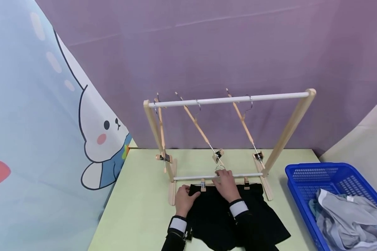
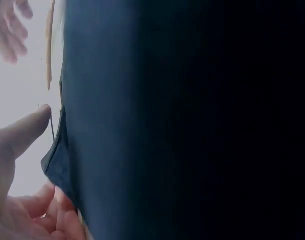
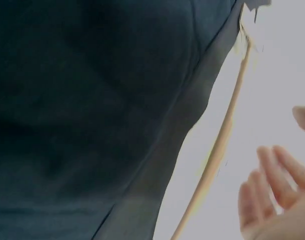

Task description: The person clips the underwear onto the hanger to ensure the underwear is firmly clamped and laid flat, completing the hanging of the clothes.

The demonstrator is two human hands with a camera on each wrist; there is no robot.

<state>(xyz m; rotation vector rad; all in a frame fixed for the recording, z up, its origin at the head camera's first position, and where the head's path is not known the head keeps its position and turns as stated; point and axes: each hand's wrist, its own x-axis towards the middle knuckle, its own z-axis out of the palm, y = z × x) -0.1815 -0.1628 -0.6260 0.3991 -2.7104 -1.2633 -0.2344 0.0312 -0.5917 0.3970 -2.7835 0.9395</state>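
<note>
Black shorts (image 1: 213,212) lie on the table, their waistband clipped to a wooden clip hanger by two clips, the left clip (image 1: 203,185) and the right clip (image 1: 246,183). My left hand (image 1: 184,200) is at the left waistband corner. The left wrist view shows its thumb (image 2: 32,125) standing apart from the cloth, while its fingers touch the corner from behind. Over the middle of the hanger is my right hand (image 1: 226,184), near the metal hook (image 1: 220,168). In the right wrist view its fingers (image 3: 275,180) are spread beside the hanger's wooden bar (image 3: 220,145), gripping nothing.
A wooden rack with a white top rail (image 1: 213,101) stands behind the shorts. Three clip hangers hang from it, including a middle one (image 1: 196,123). A white lower bar (image 1: 191,178) runs just beyond my hands. At right, a blue basket (image 1: 293,181) holds grey clothing (image 1: 348,216).
</note>
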